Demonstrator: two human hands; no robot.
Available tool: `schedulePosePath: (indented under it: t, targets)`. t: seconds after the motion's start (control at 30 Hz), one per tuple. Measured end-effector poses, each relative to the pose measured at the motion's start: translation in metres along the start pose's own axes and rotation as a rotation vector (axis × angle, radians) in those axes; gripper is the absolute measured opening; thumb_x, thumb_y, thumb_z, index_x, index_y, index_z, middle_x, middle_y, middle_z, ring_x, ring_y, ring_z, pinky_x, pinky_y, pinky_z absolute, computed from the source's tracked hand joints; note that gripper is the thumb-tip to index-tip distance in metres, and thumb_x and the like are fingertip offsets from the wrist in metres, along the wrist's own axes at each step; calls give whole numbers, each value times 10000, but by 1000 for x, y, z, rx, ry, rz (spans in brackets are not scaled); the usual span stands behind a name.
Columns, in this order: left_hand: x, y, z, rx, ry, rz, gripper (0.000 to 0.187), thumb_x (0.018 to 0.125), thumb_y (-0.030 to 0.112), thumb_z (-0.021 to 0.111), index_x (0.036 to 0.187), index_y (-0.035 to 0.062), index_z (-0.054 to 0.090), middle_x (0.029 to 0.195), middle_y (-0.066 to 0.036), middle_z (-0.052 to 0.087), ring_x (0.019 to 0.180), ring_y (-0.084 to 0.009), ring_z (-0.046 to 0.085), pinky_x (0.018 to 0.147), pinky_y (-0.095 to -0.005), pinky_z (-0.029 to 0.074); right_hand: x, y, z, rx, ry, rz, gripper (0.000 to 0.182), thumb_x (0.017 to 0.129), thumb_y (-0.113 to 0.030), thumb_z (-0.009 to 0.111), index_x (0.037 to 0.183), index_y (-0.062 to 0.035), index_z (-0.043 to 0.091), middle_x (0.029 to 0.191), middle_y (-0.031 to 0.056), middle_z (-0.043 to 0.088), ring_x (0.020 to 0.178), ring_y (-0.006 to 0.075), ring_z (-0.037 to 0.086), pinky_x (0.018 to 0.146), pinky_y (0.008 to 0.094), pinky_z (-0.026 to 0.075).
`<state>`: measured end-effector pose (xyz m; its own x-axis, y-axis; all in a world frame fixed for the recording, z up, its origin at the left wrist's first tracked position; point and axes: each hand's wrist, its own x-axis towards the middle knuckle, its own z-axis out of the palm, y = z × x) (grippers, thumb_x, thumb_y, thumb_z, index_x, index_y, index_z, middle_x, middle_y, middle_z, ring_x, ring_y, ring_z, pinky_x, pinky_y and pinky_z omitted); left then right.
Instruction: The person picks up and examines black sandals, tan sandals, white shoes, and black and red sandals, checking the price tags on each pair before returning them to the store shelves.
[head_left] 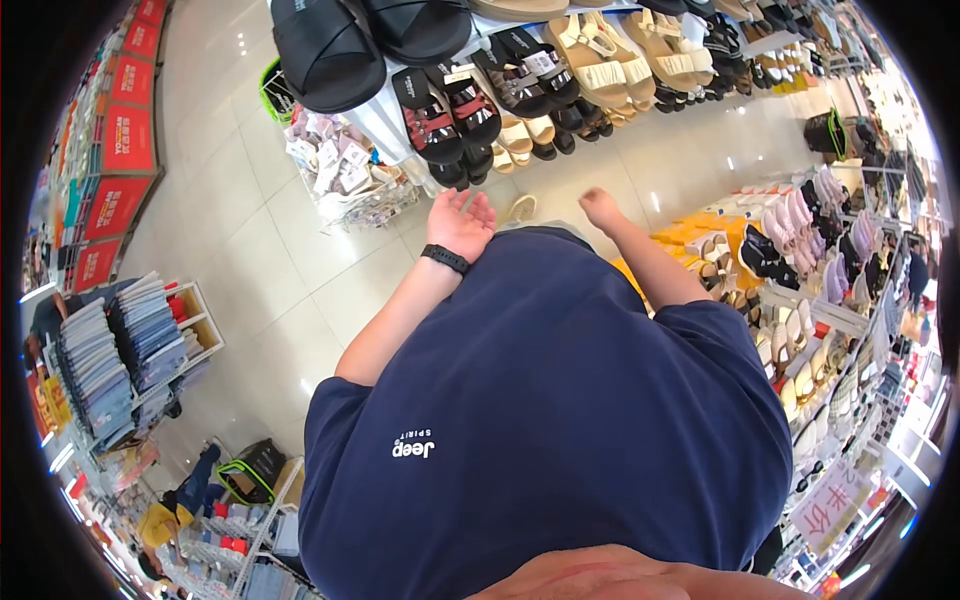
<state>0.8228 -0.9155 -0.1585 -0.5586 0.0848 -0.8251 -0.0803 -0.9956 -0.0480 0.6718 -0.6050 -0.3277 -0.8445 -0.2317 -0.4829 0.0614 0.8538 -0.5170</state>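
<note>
My left hand [461,222], with a black band on its wrist, is palm up with its fingers apart and holds nothing. It is just below the black and red sandals [436,118] on the shoe rack, not touching them. My right hand [601,208] hangs near my waist with its fingers curled; whether anything is inside is too small to tell. Beige sandals [598,70] stand on the rack above it. Large black slides [325,52] are at the rack's left end.
A wire bin [372,205] of packaged goods stands beside the rack. Shoe shelves [790,300] run along the right. Folded jeans [98,365] fill a shelf at the left. A person in yellow [160,522] is at the lower left, near a black basket [255,470].
</note>
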Motion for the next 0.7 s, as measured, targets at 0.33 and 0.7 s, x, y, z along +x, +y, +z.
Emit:
schedulePosePath:
  t: [0.33,0.7]
  targets:
    - [24,-21,16,141,84,-82,287,897,264,539,1120,114,438,1058,-81,511,910,-195,544,822,-380,440,-73,130,27,-201,-176,237,345,823,-253,555,1024,7,660,1042,229,661,1019,354,624,907,402,482]
    - [49,-66,45,358,127,-202,296,894,253,546,1130,112,437,1085,-68,518,939,-188,547,862,-391,426,-103,111,20,5,-97,333,330,818,-220,518,1044,-21,654,1052,224,659,1014,360,624,906,406,482]
